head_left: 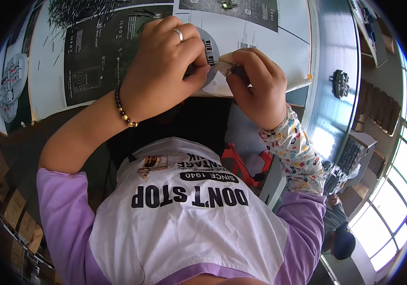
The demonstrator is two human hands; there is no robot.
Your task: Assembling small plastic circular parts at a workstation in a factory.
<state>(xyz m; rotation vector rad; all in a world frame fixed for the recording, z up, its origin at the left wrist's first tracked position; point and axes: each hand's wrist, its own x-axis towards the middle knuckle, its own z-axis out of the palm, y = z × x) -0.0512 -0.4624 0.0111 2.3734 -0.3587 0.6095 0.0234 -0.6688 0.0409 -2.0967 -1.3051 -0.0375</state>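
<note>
While both your hands meet at the near edge of the bench (291,54), a grey round plate (209,37) lies just beneath them, right of the middle of that edge. Small pale, dark-slotted parts (208,51) sit on the plate, partly covered by your fingers. Your left hand (168,57), wearing a ring (178,35) and a beaded bracelet (124,115), is curled over the plate's left side, thumb drawn in toward the index finger; its fingertips are hidden, so whether it grips anything cannot be told. Your right hand (260,80) is closed in a pinch around a dark object (239,72) — mostly hidden — beside the plate's right side. Toward the bench's far left corner, thin black pieces (77,12) lie heaped and scattered over a dark printed sheet (84,52). Past the right edge, a small black device (340,84) rests on a shiny bluish surface (329,114).
</note>
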